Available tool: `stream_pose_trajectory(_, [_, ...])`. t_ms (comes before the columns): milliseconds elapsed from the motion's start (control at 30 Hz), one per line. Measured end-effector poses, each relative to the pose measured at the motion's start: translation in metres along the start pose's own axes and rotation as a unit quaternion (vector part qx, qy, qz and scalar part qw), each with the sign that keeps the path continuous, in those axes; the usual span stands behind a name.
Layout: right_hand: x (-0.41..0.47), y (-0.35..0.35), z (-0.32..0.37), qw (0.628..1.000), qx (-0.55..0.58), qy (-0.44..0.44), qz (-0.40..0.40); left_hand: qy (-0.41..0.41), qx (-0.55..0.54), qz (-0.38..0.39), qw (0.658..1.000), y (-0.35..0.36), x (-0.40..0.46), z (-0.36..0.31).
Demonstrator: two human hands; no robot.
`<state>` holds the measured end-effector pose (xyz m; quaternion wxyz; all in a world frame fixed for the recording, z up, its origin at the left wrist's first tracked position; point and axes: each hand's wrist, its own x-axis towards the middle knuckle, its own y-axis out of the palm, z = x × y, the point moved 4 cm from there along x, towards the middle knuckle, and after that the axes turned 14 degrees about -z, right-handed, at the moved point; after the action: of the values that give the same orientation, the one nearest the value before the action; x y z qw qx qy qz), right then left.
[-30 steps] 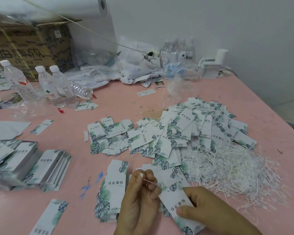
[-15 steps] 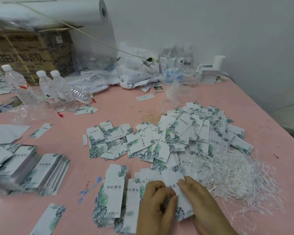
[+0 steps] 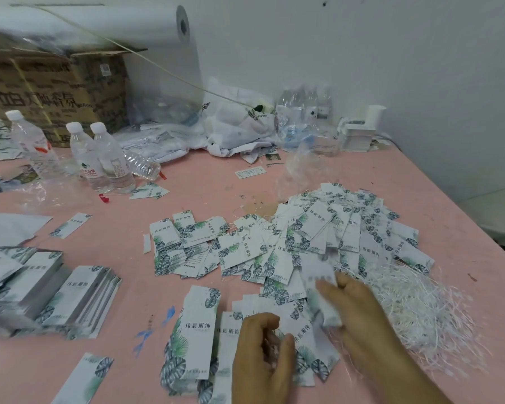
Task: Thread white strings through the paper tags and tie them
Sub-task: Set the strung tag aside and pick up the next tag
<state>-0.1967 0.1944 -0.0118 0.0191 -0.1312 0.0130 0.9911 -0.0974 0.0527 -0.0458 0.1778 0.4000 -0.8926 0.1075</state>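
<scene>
Under your hands the table is pink, with blue smears left of your left hand. The tags beneath it are white with green and dark teal leaf prints. Right of your right hand lie white strings.

You're at a small packing or garment-tag assembly workbench, not a home. Pink table pushed against a bare white wall, covered in a loose heap of printed paper tags, squared-up tag stacks at the left and a tangle of cut white strings. Printed cardboard carton, big roll of clear film, poly bags, water bottles at the back.
</scene>
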Motion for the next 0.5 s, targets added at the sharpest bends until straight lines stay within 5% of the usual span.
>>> stream_pose_trajectory(200, [0.087,0.011,0.082,0.972,-0.167,-0.126,-0.110,0.008,0.031,0.012,0.999,-0.004,-0.002,0.004])
stream_pose_trajectory(300, [0.104,0.014,0.084,0.900,-0.369,-0.184,-0.142,-0.003,0.031,0.028,0.999,-0.006,-0.007,0.008])
stream_pose_trajectory(367, [0.087,0.014,0.082,0.863,-0.408,-0.253,-0.157,-0.009,0.028,0.037,0.999,-0.005,-0.007,0.008])
stream_pose_trajectory(500, [0.025,0.009,0.048,0.873,-0.387,-0.290,-0.066,-0.034,0.036,0.036,0.998,-0.002,-0.007,0.009])
